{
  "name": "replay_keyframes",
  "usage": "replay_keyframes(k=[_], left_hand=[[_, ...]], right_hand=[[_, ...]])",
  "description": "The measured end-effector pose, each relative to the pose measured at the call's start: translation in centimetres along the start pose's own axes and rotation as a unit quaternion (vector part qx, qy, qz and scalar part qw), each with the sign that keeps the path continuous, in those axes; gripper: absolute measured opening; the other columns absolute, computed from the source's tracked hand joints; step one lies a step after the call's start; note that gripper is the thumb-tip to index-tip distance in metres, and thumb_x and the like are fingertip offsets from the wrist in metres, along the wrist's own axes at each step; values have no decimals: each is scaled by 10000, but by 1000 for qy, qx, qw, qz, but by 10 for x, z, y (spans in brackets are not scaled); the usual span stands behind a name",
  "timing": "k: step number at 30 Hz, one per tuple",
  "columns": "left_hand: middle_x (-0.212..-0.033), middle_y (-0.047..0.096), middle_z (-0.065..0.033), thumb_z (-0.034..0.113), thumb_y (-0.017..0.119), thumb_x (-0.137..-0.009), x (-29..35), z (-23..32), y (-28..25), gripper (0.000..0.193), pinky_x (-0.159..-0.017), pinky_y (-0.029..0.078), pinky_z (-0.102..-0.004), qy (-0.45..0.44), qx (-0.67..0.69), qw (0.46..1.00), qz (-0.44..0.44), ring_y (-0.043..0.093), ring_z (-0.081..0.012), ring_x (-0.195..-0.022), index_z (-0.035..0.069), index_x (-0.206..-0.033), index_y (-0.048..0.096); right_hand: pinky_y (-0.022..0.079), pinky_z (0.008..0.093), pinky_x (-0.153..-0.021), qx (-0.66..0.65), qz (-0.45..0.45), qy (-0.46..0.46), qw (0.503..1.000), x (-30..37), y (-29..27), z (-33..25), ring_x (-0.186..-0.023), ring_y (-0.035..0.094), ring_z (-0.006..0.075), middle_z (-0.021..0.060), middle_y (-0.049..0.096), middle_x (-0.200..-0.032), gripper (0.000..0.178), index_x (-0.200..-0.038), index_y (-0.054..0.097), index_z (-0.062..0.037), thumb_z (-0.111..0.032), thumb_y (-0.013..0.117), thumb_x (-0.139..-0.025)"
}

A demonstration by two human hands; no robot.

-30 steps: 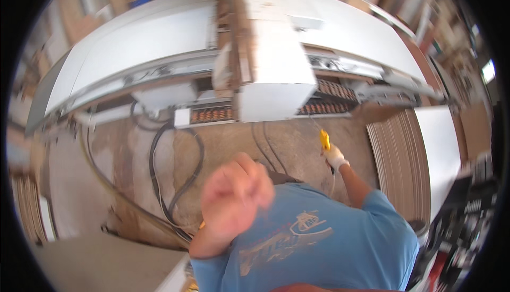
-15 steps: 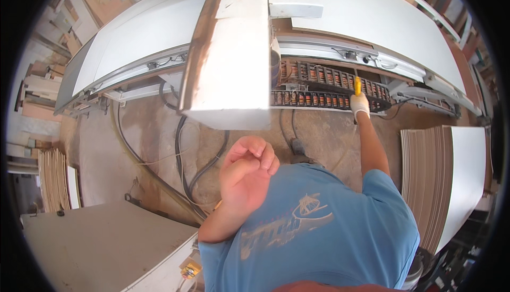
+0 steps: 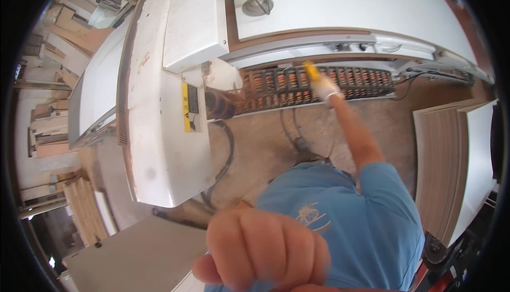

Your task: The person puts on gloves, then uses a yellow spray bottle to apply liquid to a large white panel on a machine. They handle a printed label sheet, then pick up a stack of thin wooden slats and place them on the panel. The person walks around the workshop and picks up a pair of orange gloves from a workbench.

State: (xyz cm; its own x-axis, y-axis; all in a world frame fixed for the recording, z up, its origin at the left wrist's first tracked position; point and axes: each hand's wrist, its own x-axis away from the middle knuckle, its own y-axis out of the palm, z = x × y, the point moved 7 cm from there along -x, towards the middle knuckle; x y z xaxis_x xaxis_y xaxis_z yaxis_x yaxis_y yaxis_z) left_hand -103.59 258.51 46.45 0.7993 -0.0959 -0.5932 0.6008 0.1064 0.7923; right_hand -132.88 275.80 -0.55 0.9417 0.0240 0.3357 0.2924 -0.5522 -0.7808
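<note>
My bare left hand (image 3: 267,249) is a fist raised close to the camera, knuckles showing, with nothing visible in it. Ahead, my gloved right hand (image 3: 325,88) is closed around a yellow air blow gun (image 3: 311,71), blurred by motion. The gun is held over a black cable chain (image 3: 284,83) filled with orange cables, which runs along the front of a machine bed. Left of the chain stands a big white machine housing (image 3: 172,170) with a yellow and black label (image 3: 192,107).
White panels (image 3: 350,5) lie on the machine bed. A stack of boards (image 3: 441,154) stands at the right. Black hoses (image 3: 227,154) cross the floor beneath the housing. A grey cabinet top (image 3: 138,255) is at the lower left, with offcuts (image 3: 56,122) further left.
My left hand has come up toward the camera and closed into a fist. My right hand has swung left along the chain with the blow gun. The view has shifted, bringing the housing nearer.
</note>
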Motion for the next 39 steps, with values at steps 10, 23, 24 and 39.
replay_keyframes(k=[10,23,24,39], left_hand=[[-909,477,-55,161,493,-1039,-58,-16,-33,245,-793,509,-313,-54,70,971,223,501,-217,-903,92,-804,503],[-934,457,-63,218,555,-1069,-84,-109,-101,283,-695,503,-352,-83,103,986,106,488,-206,-824,81,-833,478],[-951,461,-65,192,571,-1057,-87,-110,-103,240,-713,502,-354,-50,86,992,79,487,-207,-833,88,-854,498],[-811,400,-8,147,510,-1028,17,18,-250,209,-723,352,-312,218,-134,883,394,380,-154,-781,66,-837,484]], right_hand=[[539,426,-810,-278,200,256,904,-87,-92,214,-895,720,327,203,731,-985,397,-1201,673,0,-253,548,-922],[455,411,-420,-279,-108,25,954,-149,44,53,-463,579,227,97,596,-669,236,-1116,596,-17,-190,531,-968],[455,401,-413,-268,-143,17,953,-146,52,40,-466,574,217,90,596,-684,236,-1132,585,-19,-186,536,-974],[478,388,-456,-245,109,46,962,-197,50,148,-491,599,208,77,639,-706,263,-1161,617,-36,-182,556,-951]])
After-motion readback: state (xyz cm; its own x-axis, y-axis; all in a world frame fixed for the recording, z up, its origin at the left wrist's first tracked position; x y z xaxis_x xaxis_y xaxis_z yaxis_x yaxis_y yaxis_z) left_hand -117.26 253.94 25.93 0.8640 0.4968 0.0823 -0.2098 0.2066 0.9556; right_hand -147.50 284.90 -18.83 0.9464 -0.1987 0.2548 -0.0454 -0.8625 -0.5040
